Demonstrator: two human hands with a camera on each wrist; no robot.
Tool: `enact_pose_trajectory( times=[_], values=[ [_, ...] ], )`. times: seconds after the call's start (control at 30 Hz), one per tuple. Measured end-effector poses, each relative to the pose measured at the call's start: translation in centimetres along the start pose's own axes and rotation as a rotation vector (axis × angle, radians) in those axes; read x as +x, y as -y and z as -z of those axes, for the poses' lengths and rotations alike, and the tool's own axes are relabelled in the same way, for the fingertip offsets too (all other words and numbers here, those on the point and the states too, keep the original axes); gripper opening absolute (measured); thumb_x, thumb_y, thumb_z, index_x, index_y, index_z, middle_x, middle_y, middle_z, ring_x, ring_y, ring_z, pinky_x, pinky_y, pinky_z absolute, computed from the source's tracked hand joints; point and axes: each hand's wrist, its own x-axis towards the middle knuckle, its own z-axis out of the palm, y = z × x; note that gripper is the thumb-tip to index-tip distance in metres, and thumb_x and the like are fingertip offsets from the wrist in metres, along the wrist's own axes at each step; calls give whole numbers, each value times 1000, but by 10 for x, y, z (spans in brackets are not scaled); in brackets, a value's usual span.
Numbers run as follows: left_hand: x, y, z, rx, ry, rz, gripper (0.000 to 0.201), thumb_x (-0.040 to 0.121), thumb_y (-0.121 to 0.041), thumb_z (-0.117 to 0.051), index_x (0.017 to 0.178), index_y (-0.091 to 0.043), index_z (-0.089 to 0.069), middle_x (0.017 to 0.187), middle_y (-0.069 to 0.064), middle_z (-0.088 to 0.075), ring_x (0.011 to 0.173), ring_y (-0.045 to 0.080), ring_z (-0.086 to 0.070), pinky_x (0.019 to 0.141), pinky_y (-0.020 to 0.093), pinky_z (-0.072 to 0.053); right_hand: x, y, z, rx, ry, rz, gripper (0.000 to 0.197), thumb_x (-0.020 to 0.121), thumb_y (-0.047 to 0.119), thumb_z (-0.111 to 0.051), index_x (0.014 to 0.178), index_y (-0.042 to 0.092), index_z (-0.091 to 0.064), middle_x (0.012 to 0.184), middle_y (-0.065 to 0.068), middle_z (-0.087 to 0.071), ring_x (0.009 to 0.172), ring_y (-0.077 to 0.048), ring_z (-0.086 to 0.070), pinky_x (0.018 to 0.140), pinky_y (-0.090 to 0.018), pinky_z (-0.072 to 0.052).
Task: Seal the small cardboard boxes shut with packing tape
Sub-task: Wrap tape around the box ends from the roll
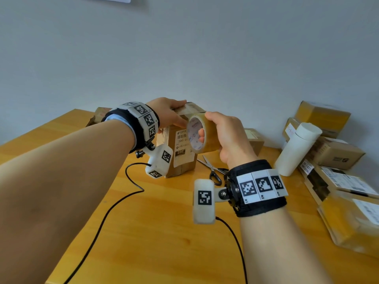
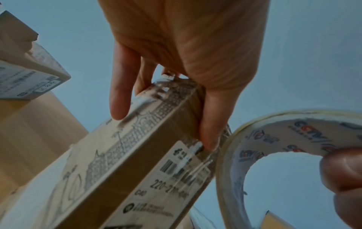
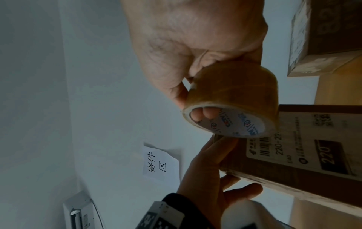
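Clearly the work is mid-strip: a small cardboard box stands on end on the counter, and in the left wrist view a clear band of tape already runs over its top edge and down across the shipping label, so this box looks partly sealed rather than finished. The left hand steadies the box from above, its thumb pressing on the labelled face near the top edge and its fingers lying fairly straight along the top and far side. The right hand holds the roll of tape just beside the box's upper corner, fingers hooked through the core and thumb over the outside, with the roll touching or nearly touching the box face. Whether the strip is still joined to the roll I cannot tell for sure, though it seems so. Scissors lie on the counter near the box's foot, below the right hand, presumably for the cut to come. Several other boxes are piled at the right beside a white tube; whether they are all sealed cannot be judged from here, so more probably remains.
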Motion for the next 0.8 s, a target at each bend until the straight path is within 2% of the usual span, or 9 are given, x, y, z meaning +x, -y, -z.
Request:
enact_pose_trajectory(
  times=[0.1, 0.23, 0.4, 0.47, 0.53, 0.6, 0.7, 0.8],
  values=[
    [-1, 0, 0, 0, -16, 8, 78, 78, -43, -79, 144, -52, -39, 102, -8, -61, 92, 18, -64, 79, 44, -61, -1, -5, 1, -19, -6, -28, 29, 101, 31, -58, 87, 10, -74, 64, -2, -72, 56, -11, -67, 48, -19, -53],
    [-2, -1, 0, 14, 4, 7, 80, 79, -44, -79, 146, -53, -36, 104, -7, -58, 90, 17, -61, 79, 44, -62, 0, -14, 1, -48, -6, -73, 32, 100, 35, -58, 86, 11, -74, 66, 0, -73, 63, -12, -70, 61, -28, -55],
    [-2, -1, -1, 48, 1, -5, 79, 78, -49, -78, 145, -54, -36, 113, -5, -57, 87, 15, -60, 78, 44, -62, 1, -30, -2, -64, -24, -107, 33, 98, 33, -58, 74, 12, -69, 57, 2, -68, 59, -13, -64, 68, -32, -50],
    [-1, -1, -1, 71, -3, -14, 79, 78, -51, -77, 144, -55, -36, 116, -5, -57, 88, 15, -60, 81, 42, -61, 5, -36, -3, -79, -54, -110, 35, 96, 37, -60, 72, 13, -68, 55, 3, -66, 61, -15, -62, 70, -34, -50],
    [-1, -2, -1, 100, -12, -19, 78, 78, -53, -76, 144, -55, -36, 116, -5, -58, 88, 15, -61, 83, 40, -60, 11, -42, -5, -132, -60, -114, 42, 93, 51, -65, 77, 13, -69, 58, 4, -66, 62, -15, -62, 71, -35, -52],
    [-2, -3, -1, 128, -23, -24, 76, 79, -55, -74, 144, -56, -35, 116, -5, -58, 87, 14, -61, 84, 39, -60, 15, -50, -8, -190, -31, -157, 50, 87, 62, -68, 83, 12, -70, 57, 5, -64, 57, -13, -61, 66, -32, -51],
    [-3, -5, 0, 182, -21, -37, 75, 80, -54, -72, 144, -56, -35, 116, -6, -60, 84, 13, -62, 84, 38, -59, 17, -58, -13, -179, -1, -246, 51, 89, 61, -69, 83, 10, -70, 52, 2, -62, 49, -13, -56, 69, -32, -50],
    [-1, -5, 1, 153, 3, -24, 76, 79, -51, -75, 145, -54, -37, 115, -7, -61, 84, 13, -63, 81, 40, -61, 21, -58, -17, -141, 62, -315, 51, 90, 60, -68, 85, 10, -71, 51, 1, -61, 46, -13, -55, 73, -36, -54]
  ],
)
